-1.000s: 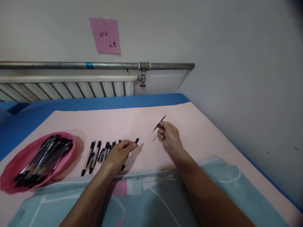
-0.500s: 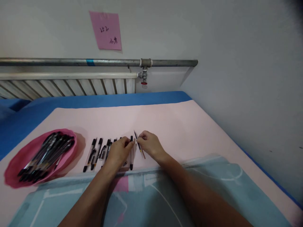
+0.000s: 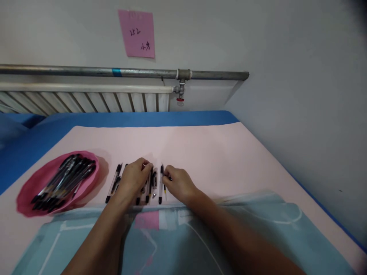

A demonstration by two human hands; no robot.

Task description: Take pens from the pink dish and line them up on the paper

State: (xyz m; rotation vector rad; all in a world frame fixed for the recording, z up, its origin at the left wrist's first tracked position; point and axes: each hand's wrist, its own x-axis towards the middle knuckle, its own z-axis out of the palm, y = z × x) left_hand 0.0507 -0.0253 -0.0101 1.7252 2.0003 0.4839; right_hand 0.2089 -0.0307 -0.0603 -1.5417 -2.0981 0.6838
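Note:
My left hand (image 3: 133, 181) lies over a row of black-capped clear pens (image 3: 149, 187) on the pink sheet (image 3: 218, 152). Its fingers curl down onto the pens in the middle of the row, and what they grip is hidden. My right hand (image 3: 177, 185) is just to the right, with its fingertips pinched on a thin pen refill (image 3: 164, 187) that has a yellowish tip. The refill lies beside the rightmost pen (image 3: 161, 183). The two hands are almost touching.
A pink bowl (image 3: 28, 191) full of black pens (image 3: 63, 177) sits at the left. A teal cloth (image 3: 200, 236) covers the near edge. Beyond the pink sheet are the blue table edge (image 3: 143, 118), a radiator (image 3: 86, 101), a pipe with a red valve (image 3: 180, 100) and a wall close on the right.
My right hand has brought the refill from mid-sheet down to the row. My left hand has laid its pen at the row's right end and slid left over the pens.

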